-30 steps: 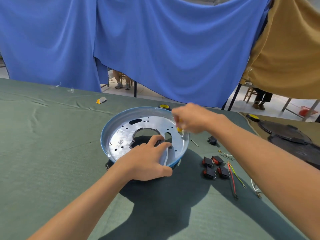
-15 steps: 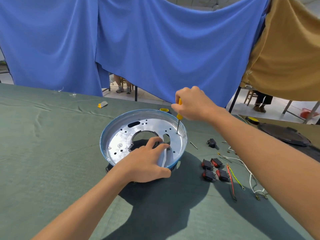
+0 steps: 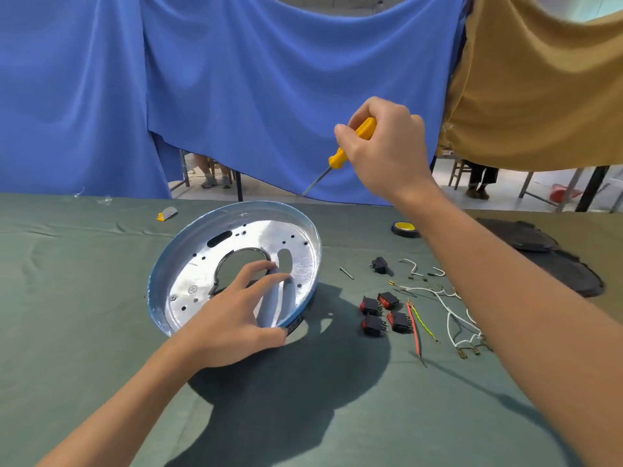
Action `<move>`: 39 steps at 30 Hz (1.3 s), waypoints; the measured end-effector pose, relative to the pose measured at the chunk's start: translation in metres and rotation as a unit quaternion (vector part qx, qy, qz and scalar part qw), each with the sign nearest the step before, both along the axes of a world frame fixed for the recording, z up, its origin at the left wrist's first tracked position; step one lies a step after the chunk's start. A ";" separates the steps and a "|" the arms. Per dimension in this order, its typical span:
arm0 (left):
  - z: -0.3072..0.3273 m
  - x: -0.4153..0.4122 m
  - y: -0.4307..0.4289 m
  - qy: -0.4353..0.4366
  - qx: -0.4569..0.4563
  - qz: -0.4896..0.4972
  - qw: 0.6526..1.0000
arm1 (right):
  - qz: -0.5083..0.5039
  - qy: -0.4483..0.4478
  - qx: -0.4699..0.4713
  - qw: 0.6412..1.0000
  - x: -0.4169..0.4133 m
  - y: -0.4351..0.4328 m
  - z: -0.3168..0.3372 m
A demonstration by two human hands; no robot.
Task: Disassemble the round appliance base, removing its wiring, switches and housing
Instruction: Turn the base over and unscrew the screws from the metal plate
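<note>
Tabletop (image 3: 84,332), green cloth: open stretch along the near edge and at left.
Left hand (image 3: 232,326): thumb outside, fingers (image 3: 253,271) inside, clamping the near rim of the round appliance base (image 3: 188,284), which sits mid-tabletop, silver plate up.
To its right, apart: four switches (image 3: 382,315) clustered, loose wires (image 3: 414,326) beside them.
Tape roll (image 3: 404,229) near the far edge.
Right hand (image 3: 387,153): raised above the far rim, fingers wrapped round a yellow screwdriver (image 3: 337,160), tip clear of the base.
Blue cloth (image 3: 236,79) hangs behind.
</note>
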State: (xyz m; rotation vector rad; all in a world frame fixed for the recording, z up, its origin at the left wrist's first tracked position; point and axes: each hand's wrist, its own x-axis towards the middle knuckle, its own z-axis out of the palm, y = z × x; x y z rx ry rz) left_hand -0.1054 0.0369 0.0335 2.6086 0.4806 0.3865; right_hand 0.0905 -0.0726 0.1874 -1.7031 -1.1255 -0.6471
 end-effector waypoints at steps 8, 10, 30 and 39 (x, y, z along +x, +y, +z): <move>-0.001 -0.006 0.003 -0.038 0.011 0.003 0.999 | -0.014 0.123 0.087 0.988 0.025 -0.020 -0.018; -0.001 -0.002 0.005 -0.032 0.008 0.001 0.999 | -0.008 0.135 0.090 0.987 0.029 -0.022 -0.024; 0.013 0.035 0.044 0.117 -0.039 0.072 0.990 | 0.029 0.229 -0.314 0.921 0.030 0.043 -0.119; 0.015 0.036 0.040 0.138 -0.036 0.061 0.988 | -0.028 0.226 -0.414 0.881 0.030 0.077 -0.154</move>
